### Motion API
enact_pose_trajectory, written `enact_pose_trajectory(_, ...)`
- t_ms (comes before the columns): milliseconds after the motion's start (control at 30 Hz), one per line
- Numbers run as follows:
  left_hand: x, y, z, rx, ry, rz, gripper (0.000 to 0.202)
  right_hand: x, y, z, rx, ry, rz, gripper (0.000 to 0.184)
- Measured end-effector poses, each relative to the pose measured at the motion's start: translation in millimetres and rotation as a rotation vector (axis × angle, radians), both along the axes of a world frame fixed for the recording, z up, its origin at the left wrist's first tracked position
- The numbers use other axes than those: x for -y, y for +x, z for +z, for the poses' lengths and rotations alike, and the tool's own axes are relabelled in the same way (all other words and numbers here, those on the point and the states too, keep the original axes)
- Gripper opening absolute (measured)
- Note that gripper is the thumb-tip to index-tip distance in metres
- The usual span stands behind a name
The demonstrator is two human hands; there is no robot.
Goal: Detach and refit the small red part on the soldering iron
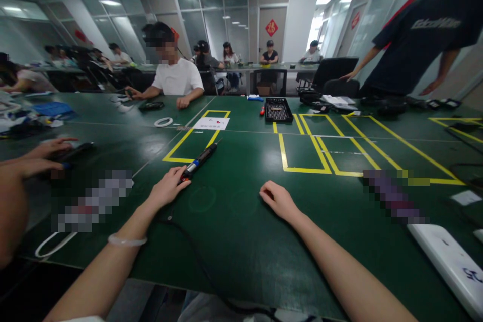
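Note:
My left hand (168,187) rests on the green table (241,221), its fingertips pinching the near end of a black pen-shaped electric tool (198,161) that lies pointing away toward a yellow taped rectangle (196,136). A black cable (188,246) runs from the tool back toward me. A clear bangle sits on my left wrist. My right hand (277,200) lies on the table to the right with its fingers curled under, holding nothing that I can see.
A black tray (278,109) and a white paper (211,123) lie farther back. Another person's hands (41,156) hold a dark device at the left. A white box (449,261) lies at the right. People sit opposite; one stands at the right.

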State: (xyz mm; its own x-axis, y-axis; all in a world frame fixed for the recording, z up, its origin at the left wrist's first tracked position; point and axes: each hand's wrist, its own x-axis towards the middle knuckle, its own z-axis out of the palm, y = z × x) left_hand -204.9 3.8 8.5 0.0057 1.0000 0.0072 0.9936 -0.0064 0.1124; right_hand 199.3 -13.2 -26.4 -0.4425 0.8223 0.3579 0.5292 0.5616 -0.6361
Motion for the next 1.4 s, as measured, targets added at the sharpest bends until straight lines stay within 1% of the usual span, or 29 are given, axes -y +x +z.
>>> enact_pose_trajectory(67, -3, -20, -0.4, 0.004, -0.007, 0.029, 0.064, 0, 0, -0.1, 0.001, 0.003, 0.003, 0.01)
enact_pose_trajectory(133, -4, -35, 1.1, -0.004, -0.006, 0.049, 0.063, 1, -1, -0.1, 0.007, 0.003, 0.005, 0.009)
enact_pose_trajectory(233, -1, -42, 5.0, -0.083, 0.036, 0.082, 0.06, 1, -2, -0.1, 0.02, -0.002, 0.003, 0.009)
enact_pose_trajectory(367, 9, -31, 9.1, -0.198, 0.126, 0.152, 0.049, 1, -2, 0.4, 0.03, -0.009, 0.0, 0.008)
enact_pose_trajectory(467, 13, -21, 12.7, -0.193, 0.111, 0.213, 0.039, 2, -3, 1.1, 0.036, -0.011, 0.0, 0.008)
enact_pose_trajectory(567, 13, -15, 20.2, -0.173, 0.082, 0.269, 0.038, 3, -3, 1.9, 0.046, -0.012, -0.004, 0.008)
enact_pose_trajectory(633, 10, -6, 27.1, -0.175, 0.129, 0.274, 0.037, 3, -3, 2.5, 0.056, -0.013, -0.008, 0.008)
enact_pose_trajectory(700, 7, 9, 34.5, -0.153, 0.208, 0.262, 0.037, 3, -4, 3.0, 0.064, -0.013, -0.012, 0.009)
enact_pose_trajectory(767, 6, 33, 41.3, -0.055, 0.247, 0.197, 0.036, 3, -4, 3.3, 0.066, -0.012, -0.014, 0.01)
enact_pose_trajectory(800, 5, 47, 44.2, 0.027, 0.239, 0.134, 0.035, 3, -4, 3.5, 0.066, -0.011, -0.013, 0.011)
enact_pose_trajectory(833, 6, 64, 46.7, 0.118, 0.223, 0.042, 0.034, 3, -4, 3.6, 0.065, -0.011, -0.012, 0.012)
enact_pose_trajectory(900, 7, 100, 50.1, 0.299, 0.165, -0.181, 0.034, 4, -4, 4.1, 0.058, -0.014, -0.007, 0.013)
enact_pose_trajectory(967, 10, 135, 50.3, 0.403, 0.1, -0.356, 0.032, 4, -4, 4.6, 0.036, -0.025, -0.001, 0.012)
enact_pose_trajectory(1067, 14, 179, 43.5, 0.481, 0.054, -0.527, 0.03, 4, -3, 5.3, -0.042, -0.074, 0.001, 0.005)
enact_pose_trajectory(1100, 14, 189, 39.4, 0.517, 0.027, -0.56, 0.031, 4, -2, 5.5, -0.075, -0.093, 0.004, 0.011)
enact_pose_trajectory(1167, 15, 204, 29.5, 0.642, -0.061, -0.581, 0.034, 4, -2, 5.9, -0.122, -0.117, 0.02, 0.023)
enact_pose_trajectory(1200, 16, 208, 24.2, 0.724, -0.11, -0.569, 0.034, 4, -2, 6.0, -0.13, -0.115, 0.034, 0.025)
enact_pose_trajectory(1300, 16, 212, 10.2, 0.93, -0.221, -0.499, 0.03, 5, -3, 6.2, -0.105, -0.067, 0.079, 0.024)
enact_pose_trajectory(1400, 15, 210, 2.4, 1.029, -0.271, -0.468, 0.028, 4, -4, 5.4, -0.086, -0.033, 0.11, 0.023)
